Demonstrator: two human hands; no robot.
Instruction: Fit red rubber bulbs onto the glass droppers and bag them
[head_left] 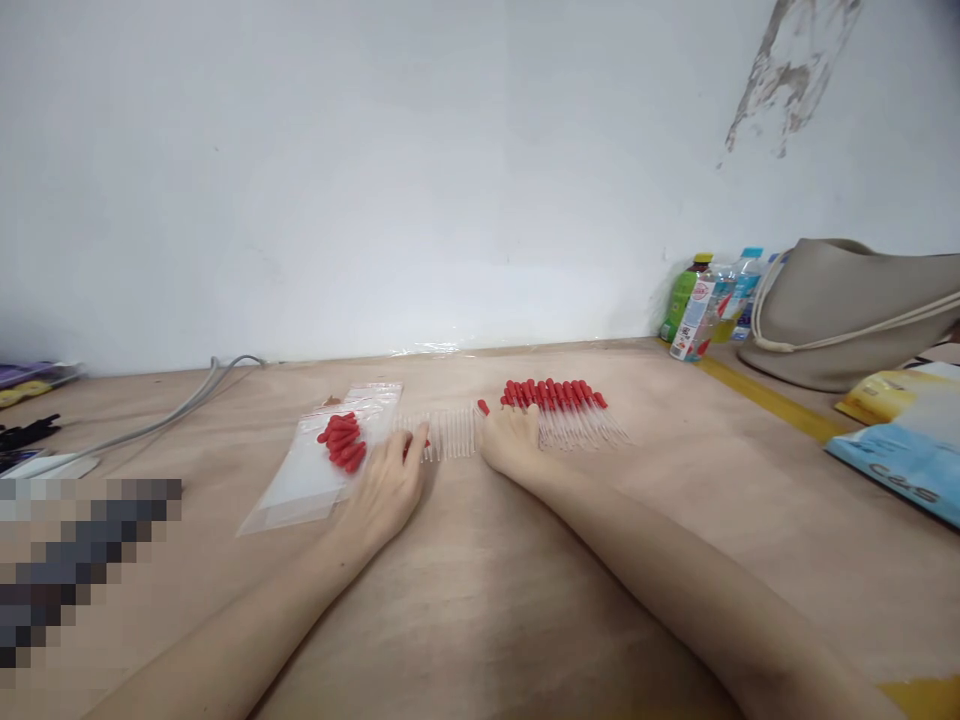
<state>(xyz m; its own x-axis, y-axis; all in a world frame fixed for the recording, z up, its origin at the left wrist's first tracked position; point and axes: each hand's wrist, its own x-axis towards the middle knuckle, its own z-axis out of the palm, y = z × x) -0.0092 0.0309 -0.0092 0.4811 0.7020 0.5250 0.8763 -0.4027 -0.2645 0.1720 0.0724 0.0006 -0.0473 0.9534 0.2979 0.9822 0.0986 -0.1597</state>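
Several red bulbs (345, 445) lie on plastic bags (292, 492) left of the left hand (391, 472), red showing at its bent fingers. Clear tubes (456, 434) lie between the hands, red-capped tubes (564, 397) beside the right hand (511, 440); I cannot tell either grip.

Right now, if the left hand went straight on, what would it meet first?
Likely the clear tubes, close ahead of the left hand; depth is unclear, so it may already touch them.
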